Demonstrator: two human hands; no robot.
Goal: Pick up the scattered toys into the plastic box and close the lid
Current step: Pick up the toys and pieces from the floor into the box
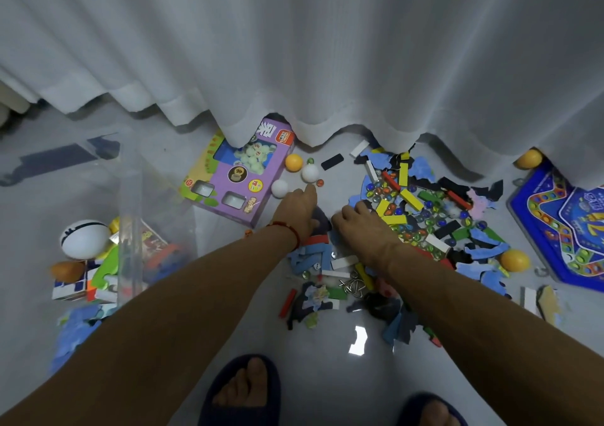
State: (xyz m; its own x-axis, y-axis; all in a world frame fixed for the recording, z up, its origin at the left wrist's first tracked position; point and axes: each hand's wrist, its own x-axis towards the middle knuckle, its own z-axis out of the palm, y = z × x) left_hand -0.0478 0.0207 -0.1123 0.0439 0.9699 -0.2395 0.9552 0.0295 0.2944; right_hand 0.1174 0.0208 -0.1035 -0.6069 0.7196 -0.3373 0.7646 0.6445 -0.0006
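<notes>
At the far left stands the clear box (pixel 130 197), its wall almost invisible; some toys already lie inside it, among them a white egg toy (pixel 85 238) and a cube (pixel 73 286). I see no lid that I can name with certainty.

At 1 o'clock from the box lies the purple carton (pixel 237 172), half under the curtain (pixel 294 50). It looks stiff and light, best lifted by its two long edges. Just at 3 o'clock from it rest two white balls (pixel 310 172) and an orange ball (pixel 293 162). They are very light and smooth and will roll away at a touch, so it is better to cup them from above.

The left hand (pixel 299 211) reaches toward the nearer white ball, fingers stretched forward and loose; it seems to hold nothing, though dark pieces lie under the palm. The right hand (pixel 358 226) lies palm down at the pile's (pixel 415 216) near edge, fingers bent onto the pieces; whether it already grips any, I cannot tell.

The pile holds foam puzzle pieces, soft and thin, easy to scoop by the handful; blocks, hard and simple to pinch; and glass marbles (pixel 379 192), heavy for their size and slippery, which I judge should be gathered with both palms together.

At the far right, at 3 o'clock from the pile, lies the blue board (pixel 555 226), flat and stiff.
</notes>
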